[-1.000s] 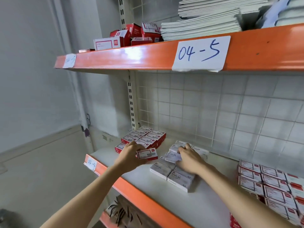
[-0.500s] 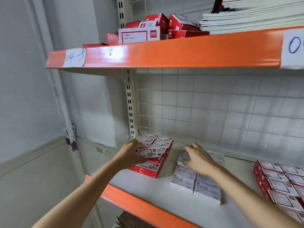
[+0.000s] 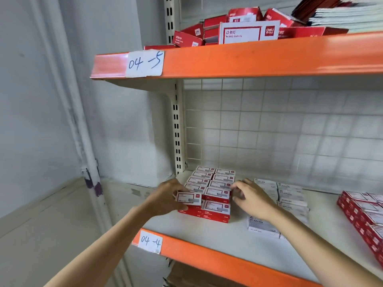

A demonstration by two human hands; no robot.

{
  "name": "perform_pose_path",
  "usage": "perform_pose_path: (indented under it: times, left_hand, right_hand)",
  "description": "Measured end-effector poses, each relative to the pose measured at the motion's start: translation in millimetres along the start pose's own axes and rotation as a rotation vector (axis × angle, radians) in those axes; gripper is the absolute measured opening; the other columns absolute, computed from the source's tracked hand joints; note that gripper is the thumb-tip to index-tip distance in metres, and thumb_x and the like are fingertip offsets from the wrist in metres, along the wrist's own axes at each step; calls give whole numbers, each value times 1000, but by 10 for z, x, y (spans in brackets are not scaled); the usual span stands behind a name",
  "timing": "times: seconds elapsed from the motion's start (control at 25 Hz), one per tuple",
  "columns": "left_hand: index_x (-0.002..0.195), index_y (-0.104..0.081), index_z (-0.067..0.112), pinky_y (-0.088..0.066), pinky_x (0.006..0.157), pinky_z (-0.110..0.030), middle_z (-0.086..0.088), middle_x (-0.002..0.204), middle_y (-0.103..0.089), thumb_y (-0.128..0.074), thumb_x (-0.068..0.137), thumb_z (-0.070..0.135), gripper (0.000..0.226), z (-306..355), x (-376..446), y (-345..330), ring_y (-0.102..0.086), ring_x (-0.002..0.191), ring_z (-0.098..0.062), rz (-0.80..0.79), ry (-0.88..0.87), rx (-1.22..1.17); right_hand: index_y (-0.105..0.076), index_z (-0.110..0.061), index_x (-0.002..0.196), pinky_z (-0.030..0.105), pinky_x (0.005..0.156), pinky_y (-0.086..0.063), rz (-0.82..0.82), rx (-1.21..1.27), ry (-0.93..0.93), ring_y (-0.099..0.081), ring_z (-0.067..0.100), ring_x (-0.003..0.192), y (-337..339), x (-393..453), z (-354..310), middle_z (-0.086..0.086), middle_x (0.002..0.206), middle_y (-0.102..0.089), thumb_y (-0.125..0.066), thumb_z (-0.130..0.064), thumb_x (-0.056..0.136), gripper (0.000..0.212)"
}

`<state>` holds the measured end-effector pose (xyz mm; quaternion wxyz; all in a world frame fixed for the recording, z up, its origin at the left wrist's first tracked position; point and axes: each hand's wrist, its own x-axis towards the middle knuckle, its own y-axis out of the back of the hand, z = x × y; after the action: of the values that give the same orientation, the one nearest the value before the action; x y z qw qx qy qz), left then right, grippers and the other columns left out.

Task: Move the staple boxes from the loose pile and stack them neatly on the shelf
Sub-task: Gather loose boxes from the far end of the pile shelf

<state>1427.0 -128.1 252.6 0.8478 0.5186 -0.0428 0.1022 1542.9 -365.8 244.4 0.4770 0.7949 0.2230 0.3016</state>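
At the far left we see a grey wall [image 3: 41, 100] with a pipe [image 3: 68, 100] running down it, dark tape on it low down. Next comes the white upright post [image 3: 177, 129] with slots. Our left hand [image 3: 165, 198] sits at the left edge of the red stack [image 3: 211, 193], fingers curled round a single staple box [image 3: 189, 198], thumb under it, box tilted a little and held just over the stack's front-left corner. Whether the box touches the stack yet we cannot tell. The stack is red-and-white boxes in two neat columns, at least two layers high, at the back-left of the lower shelf [image 3: 207, 241], close to the post. A paper label [image 3: 150, 241] reading 04-4 hangs on that shelf's orange lip. Our right hand [image 3: 251, 198] is just right of the stack, fingers loosely spread and slightly bent, fingertips [image 3: 234, 186] touching the stack's right side; it holds nothing that we can see. Behind and under the right wrist lies the loose pile [image 3: 290, 195] of white staple boxes, partly hidden by the arm, one box [image 3: 261, 225] nearer the front. Far right, another block of red boxes [image 3: 364, 212] runs off frame. Behind all this is a wire grid [image 3: 290, 129]. Above, the upper shelf [image 3: 248, 56] carries a 04-5 label [image 3: 144, 63], jumbled red cartons [image 3: 238, 30] and a pile of notebooks [image 3: 348, 15] at right.
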Motion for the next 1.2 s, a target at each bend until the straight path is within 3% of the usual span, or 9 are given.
perform_pose_path:
  times: [0.12, 0.28, 0.36, 0.52, 0.72, 0.88, 1.04, 1.2]
  left_hand:
    - [114, -61, 17, -46, 89, -27, -2, 111, -51, -79, 71, 22, 48, 24, 27, -75, -53, 106, -17, 42, 5, -24]
    - [110, -57, 24, -39, 100, -31, 2, 120, -42, -73, 73, 28, 40, 123, 79, -69, -40, 117, -15, 89, -101, 147]
    - [106, -59, 23, -40, 94, -27, 4, 116, -46, -67, 77, 27, 30, 297, 130, -84, -40, 116, -13, 91, -181, 152]
    - [100, -62, 16, -49, 81, -32, 0, 105, -55, -56, 84, 19, 17, 713, 292, -251, -54, 102, -18, 56, -322, 141]
    - [97, -62, 15, -42, 73, -29, -5, 106, -57, -51, 85, 19, 16, 1249, 549, -625, -55, 98, -24, -26, -442, 202]
    - [96, -66, 15, -47, 82, -28, -3, 103, -62, -58, 85, 21, 15, 1814, 748, -896, -59, 95, -19, -66, -509, 34]
    - [92, -68, 13, -46, 77, -22, -2, 94, -65, -61, 83, 15, 12, 2616, 817, -1320, -61, 85, -16, -51, -505, -183]
    - [95, -67, 15, -40, 69, -18, -1, 94, -65, -60, 82, 15, 15, 3352, 823, -1730, -61, 85, -16, -37, -531, -249]
  right_hand:
    - [-55, -22, 119, 21, 83, -36, 14, -6, -18, -45, 6, 99, 1, -43, 14, -7, 112, -46, -56, -22, 90, 28]
    - [-55, -20, 118, 23, 85, -41, -7, -36, -48, -47, 9, 99, 39, -94, 68, -5, 117, -48, -56, -22, 90, 29]
    - [-53, -17, 121, 27, 92, -42, -11, -86, -57, -49, 13, 107, 93, -100, 111, -2, 122, -49, -55, -20, 90, 32]
    - [-54, -12, 118, 29, 95, -39, 0, -239, -32, -46, 18, 117, 237, -190, 237, 1, 122, -51, -51, -18, 89, 30]
    - [-52, -17, 122, 30, 98, -38, 37, -347, -79, -41, 15, 121, 547, -574, 519, -4, 126, -51, -51, -21, 91, 32]
    - [-53, -19, 122, 32, 102, -36, 103, -360, -202, -41, 16, 123, 928, -1029, 885, -3, 125, -51, -52, -22, 90, 32]
    - [-55, -20, 119, 32, 100, -39, 210, -337, -376, -43, 17, 120, 1365, -1677, 1438, -2, 123, -51, -55, -22, 89, 29]
    - [-57, -17, 120, 29, 98, -38, 261, -268, -517, -44, 19, 119, 1713, -2257, 1983, 1, 122, -53, -54, -19, 90, 30]
